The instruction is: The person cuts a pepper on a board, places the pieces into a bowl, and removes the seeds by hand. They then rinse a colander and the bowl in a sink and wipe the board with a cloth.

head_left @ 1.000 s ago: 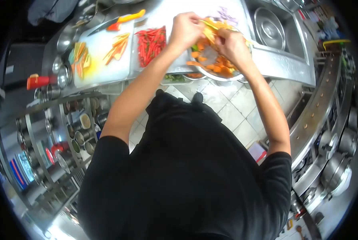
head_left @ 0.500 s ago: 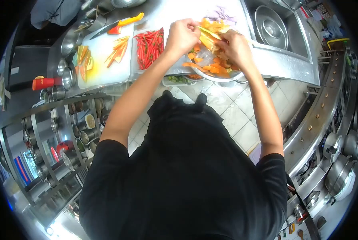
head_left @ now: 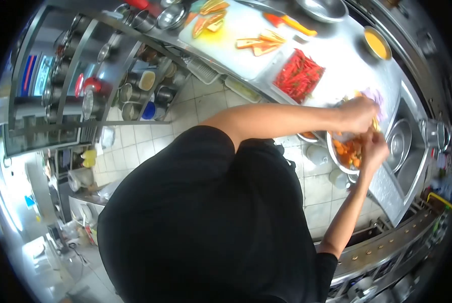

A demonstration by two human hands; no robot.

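Both my hands meet above the right side of a round bowl (head_left: 333, 154) that holds orange vegetable chunks (head_left: 350, 151). My left hand (head_left: 358, 114) is closed, its fingers curled on a yellow vegetable piece (head_left: 375, 122) that looks like pepper. Just below it, my right hand (head_left: 375, 149) pinches at the same piece, of which only a small part shows between the hands. Purple shreds (head_left: 375, 97), perhaps onion, lie beyond my left hand. Left of the bowl, a tray holds red chillies (head_left: 299, 76).
Yellow-orange strips (head_left: 261, 43) rest on a white cutting board (head_left: 226, 53). Behind them lies a yellow-handled knife (head_left: 300, 26). A bowl of yellow contents (head_left: 377, 43) stands at the back; a sink (head_left: 413, 161) with a metal basin (head_left: 398, 144) is at right. Pot shelves (head_left: 97, 65) are at left.
The view has turned, so the counter now runs diagonally and the bowl sits at the right. My hands have come closer together over the bowl, the piece still between them.
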